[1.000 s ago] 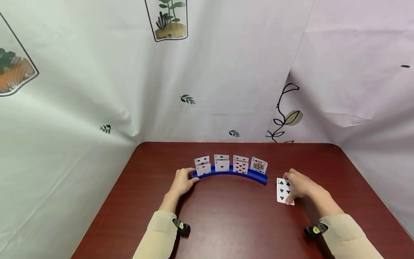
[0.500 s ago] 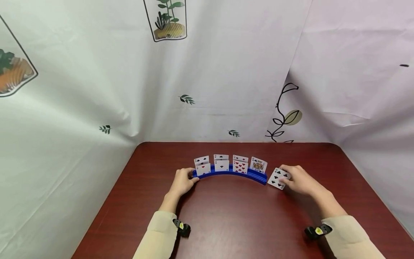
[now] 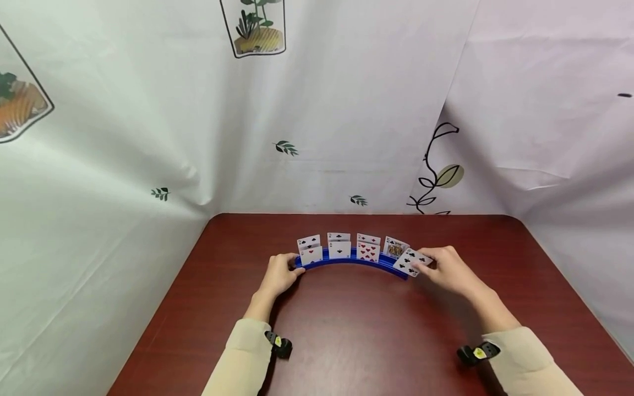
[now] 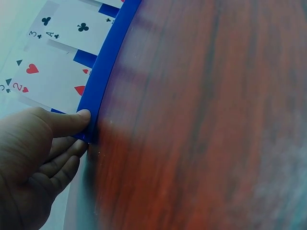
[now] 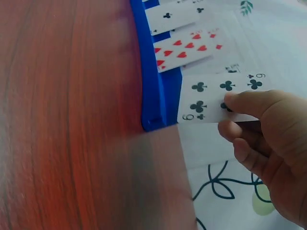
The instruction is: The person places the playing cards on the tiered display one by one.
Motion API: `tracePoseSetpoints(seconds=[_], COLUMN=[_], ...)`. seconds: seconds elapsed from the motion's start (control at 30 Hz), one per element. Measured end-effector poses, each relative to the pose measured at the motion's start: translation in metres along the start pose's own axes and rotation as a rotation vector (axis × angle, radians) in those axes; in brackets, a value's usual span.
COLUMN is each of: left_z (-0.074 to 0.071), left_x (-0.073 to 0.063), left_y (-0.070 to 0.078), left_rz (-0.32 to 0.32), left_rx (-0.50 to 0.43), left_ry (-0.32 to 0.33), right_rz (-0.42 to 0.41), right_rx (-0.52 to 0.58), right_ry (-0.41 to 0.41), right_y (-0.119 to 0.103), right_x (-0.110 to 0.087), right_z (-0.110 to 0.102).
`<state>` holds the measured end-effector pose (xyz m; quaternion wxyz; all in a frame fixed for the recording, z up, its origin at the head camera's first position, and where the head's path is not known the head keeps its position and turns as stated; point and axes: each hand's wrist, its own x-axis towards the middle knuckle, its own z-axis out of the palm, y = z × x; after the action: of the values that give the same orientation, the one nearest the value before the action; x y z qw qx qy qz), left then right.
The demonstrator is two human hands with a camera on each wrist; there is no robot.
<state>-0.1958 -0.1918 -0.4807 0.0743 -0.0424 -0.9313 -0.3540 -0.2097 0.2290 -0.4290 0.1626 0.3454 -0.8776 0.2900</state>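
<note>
A blue curved card holder (image 3: 342, 260) stands on the table with playing cards upright in two rows. My left hand (image 3: 277, 275) grips its left end, thumb on the front edge in the left wrist view. Close by stand a two of hearts (image 4: 48, 79) and an ace of clubs (image 4: 79, 31), with black-suited cards behind. My right hand (image 3: 452, 269) pinches a six of clubs (image 5: 206, 91) by its right side. This card is tilted over the holder's right end, in front of a king (image 3: 394, 248). Whether it touches the slot, I cannot tell. Left of it stands a many-pip hearts card (image 3: 368, 252).
The dark red-brown table (image 3: 346, 330) spreads in front of the holder. Behind it and at both sides hangs a white printed curtain (image 3: 317, 110). A black wrist camera is strapped at each cuff.
My right hand has lifted the six of clubs off the table and carried it left to the holder's right end. The left hand has kept its grip on the holder.
</note>
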Motion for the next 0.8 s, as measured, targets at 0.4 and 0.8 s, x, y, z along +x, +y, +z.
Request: tracePoseSetpoints(seconds=[0.4, 0.8], left_z=[0.002, -0.001], left_x=[-0.006, 0.005], left_y=[-0.003, -0.001], left_rz=[0.003, -0.009], left_rx=[0.003, 0.001], left_ry=[-0.007, -0.014], right_rz=[0.03, 0.072], right_rx=[-0.057, -0.08], right_ry=[0.025, 0.054], right_y=[-0.007, -0.009], right_x=[0.001, 0.01], right_z=[0.018, 0.024])
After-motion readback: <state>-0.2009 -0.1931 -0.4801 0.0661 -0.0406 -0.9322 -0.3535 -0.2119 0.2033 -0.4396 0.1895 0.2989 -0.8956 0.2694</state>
